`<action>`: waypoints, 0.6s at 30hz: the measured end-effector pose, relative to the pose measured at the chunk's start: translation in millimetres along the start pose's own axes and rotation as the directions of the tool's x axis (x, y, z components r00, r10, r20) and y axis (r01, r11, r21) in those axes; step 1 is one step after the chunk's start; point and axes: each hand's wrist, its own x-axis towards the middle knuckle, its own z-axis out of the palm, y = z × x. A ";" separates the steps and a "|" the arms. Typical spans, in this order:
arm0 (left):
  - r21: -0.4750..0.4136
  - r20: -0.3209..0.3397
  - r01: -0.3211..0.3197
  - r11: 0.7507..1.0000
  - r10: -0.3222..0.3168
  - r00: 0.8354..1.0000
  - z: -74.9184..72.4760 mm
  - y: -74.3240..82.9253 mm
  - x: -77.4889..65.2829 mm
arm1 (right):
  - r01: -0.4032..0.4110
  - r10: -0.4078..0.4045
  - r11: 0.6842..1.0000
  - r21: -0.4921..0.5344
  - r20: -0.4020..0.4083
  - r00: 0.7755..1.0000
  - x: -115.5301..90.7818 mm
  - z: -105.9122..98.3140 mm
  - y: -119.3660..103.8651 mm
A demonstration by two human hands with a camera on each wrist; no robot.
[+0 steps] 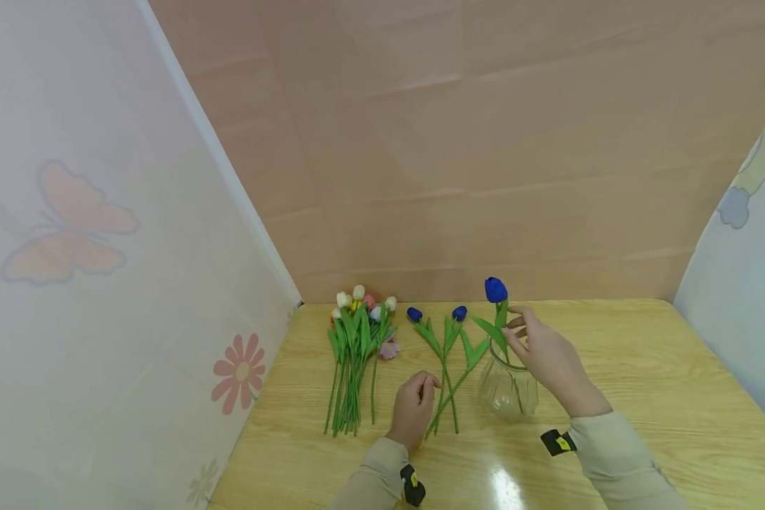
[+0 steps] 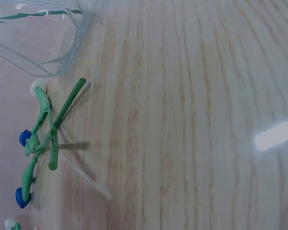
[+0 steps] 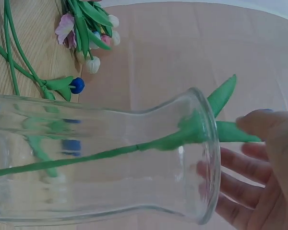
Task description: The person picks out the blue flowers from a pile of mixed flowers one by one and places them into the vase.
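Note:
A blue tulip (image 1: 496,290) stands in the clear glass vase (image 1: 506,393), its stem running down inside the glass. My right hand (image 1: 551,354) is at the vase mouth and pinches the tulip's green leaf (image 3: 237,132) between thumb and fingers. Left of the vase, two blue tulips (image 1: 414,314) (image 1: 460,313) and another leafy stem (image 1: 474,352) lie crossed on the table; in the left wrist view a white bloom (image 2: 38,86) tops one stem. My left hand (image 1: 414,405) rests loosely curled beside the crossed stems, holding nothing.
A bunch of tulips (image 1: 353,340) in white, yellow, pink and other colours lies farther left, with a pale purple flower (image 1: 389,348) at its side. Behind the wooden table (image 1: 644,397) rises a pinkish-brown backdrop (image 1: 459,177), with printed side sheets left and right.

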 end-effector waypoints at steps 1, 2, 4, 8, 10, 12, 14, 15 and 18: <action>-0.001 0.001 0.007 1.000 -0.007 1.000 -0.2 0.4 0.0 | -0.011 0.012 1.000 0.019 -0.018 1.000 -1.5 -1.2 0.6; 0.000 0.002 0.012 1.000 -0.012 1.000 -0.3 0.4 0.0 | -0.018 0.020 0.999 0.043 -0.043 0.999 -3.6 -2.5 1.9; -0.006 0.007 0.019 1.000 -0.019 1.000 -1.2 1.4 0.4 | -0.012 0.023 0.995 0.096 -0.114 0.993 -7.8 -4.4 6.0; -0.007 0.015 0.011 1.000 -0.011 1.000 -1.9 1.6 2.5 | 0.049 0.006 0.976 0.213 -0.253 0.967 -16.8 -5.6 18.2; -0.004 0.015 0.001 1.000 -0.001 1.000 -2.1 1.9 3.7 | 0.071 0.007 0.965 0.253 -0.292 0.956 -22.1 -4.2 25.4; -0.002 0.011 -0.012 1.000 0.012 1.000 -2.3 2.1 4.7 | 0.081 0.012 0.953 0.292 -0.305 0.952 -27.9 -1.7 33.0; 0.000 0.004 -0.025 1.000 0.025 1.000 -2.6 2.2 5.6 | 0.078 0.013 0.951 0.299 -0.291 0.956 -34.3 2.3 41.1; 0.000 0.001 -0.030 1.000 0.030 1.000 -2.8 2.3 6.0 | 0.074 0.012 0.950 0.302 -0.273 0.962 -37.6 4.6 44.9; 0.006 -0.009 -0.047 0.999 0.047 0.999 -2.8 1.4 6.6 | 0.052 0.003 0.955 0.293 -0.183 0.983 -46.3 12.3 56.1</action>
